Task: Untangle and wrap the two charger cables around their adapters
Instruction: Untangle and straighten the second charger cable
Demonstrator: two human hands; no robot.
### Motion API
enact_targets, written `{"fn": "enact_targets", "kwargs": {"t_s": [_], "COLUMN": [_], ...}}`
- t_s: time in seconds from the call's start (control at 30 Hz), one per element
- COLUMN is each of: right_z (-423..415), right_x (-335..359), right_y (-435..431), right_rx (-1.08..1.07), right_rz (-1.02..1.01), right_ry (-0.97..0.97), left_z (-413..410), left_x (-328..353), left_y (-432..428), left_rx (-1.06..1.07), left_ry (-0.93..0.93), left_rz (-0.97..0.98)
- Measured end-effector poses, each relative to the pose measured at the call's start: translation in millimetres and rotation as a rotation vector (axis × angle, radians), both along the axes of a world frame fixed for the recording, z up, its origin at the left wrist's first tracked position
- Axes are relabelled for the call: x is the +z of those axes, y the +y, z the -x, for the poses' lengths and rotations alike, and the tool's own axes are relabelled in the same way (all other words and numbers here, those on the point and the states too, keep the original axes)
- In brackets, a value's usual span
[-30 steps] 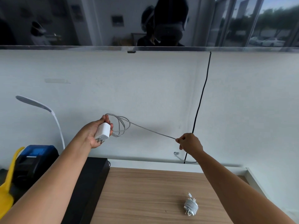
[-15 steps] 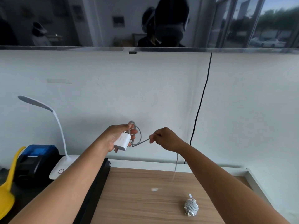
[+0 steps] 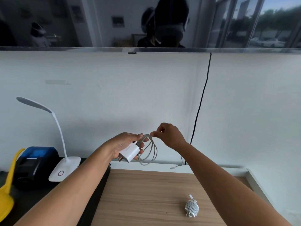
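My left hand (image 3: pixel 125 145) grips a white charger adapter (image 3: pixel 130 152) in the air above the wooden table's (image 3: pixel 146 201) far edge. Several loops of its grey cable (image 3: pixel 150 150) hang beside the adapter, gathered under my left thumb. My right hand (image 3: pixel 168 136) pinches the cable right at the top of those loops. The cable's loose end (image 3: pixel 175 167) dangles below my right forearm. A second adapter wrapped in its white cable (image 3: pixel 191 207) lies on the table at the near right.
A white desk lamp (image 3: pixel 65 167) stands on a black surface at the left, beside a blue and black device (image 3: pixel 35 162) and a yellow object (image 3: pixel 7 190). A black cord (image 3: pixel 201 101) runs down the white wall behind my hands.
My right hand has come in from the far right to meet my left hand, and the once-stretched cable now hangs in loops beside the adapter. Both hands have moved lower.
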State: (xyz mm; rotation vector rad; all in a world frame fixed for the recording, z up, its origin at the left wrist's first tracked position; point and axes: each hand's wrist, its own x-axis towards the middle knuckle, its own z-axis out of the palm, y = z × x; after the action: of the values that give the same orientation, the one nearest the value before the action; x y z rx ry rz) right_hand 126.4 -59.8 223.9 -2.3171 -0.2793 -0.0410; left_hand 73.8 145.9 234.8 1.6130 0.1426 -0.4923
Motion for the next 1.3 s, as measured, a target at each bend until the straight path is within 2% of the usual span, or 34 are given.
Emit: {"fn": "enact_targets", "kwargs": {"t_s": [0.17, 0.33, 0.67, 0.93, 1.13, 1.3], "right_z": [-2, -6, -11, -9, -7, -2], "right_x": [-4, -10, -32, -47, -46, -45], "right_y": [-5, -14, -40, -42, -27, -14], "right_rx": [-0.043, -0.082, -0.194, -0.173, -0.127, 0.019], "right_rz": [0.001, -0.006, 0.052, 0.256, 0.386, 0.328], "right_ry": [-0.035, -0.026, 0.059, 0.155, 0.187, 0.212], "left_z": [1, 1, 0, -7, -10, -8], "left_x": [7, 11, 16, 12, 6, 4], "left_y": [4, 11, 34, 39, 33, 25], "left_rx": [-0.074, -0.013, 0.097, 0.271, 0.318, 0.277], "left_ry": [0.054, 0.036, -0.035, -0.039, -0.040, -0.089], "left_rz": [0.105, 0.245, 0.379, 0.488, 0.456, 0.301]}}
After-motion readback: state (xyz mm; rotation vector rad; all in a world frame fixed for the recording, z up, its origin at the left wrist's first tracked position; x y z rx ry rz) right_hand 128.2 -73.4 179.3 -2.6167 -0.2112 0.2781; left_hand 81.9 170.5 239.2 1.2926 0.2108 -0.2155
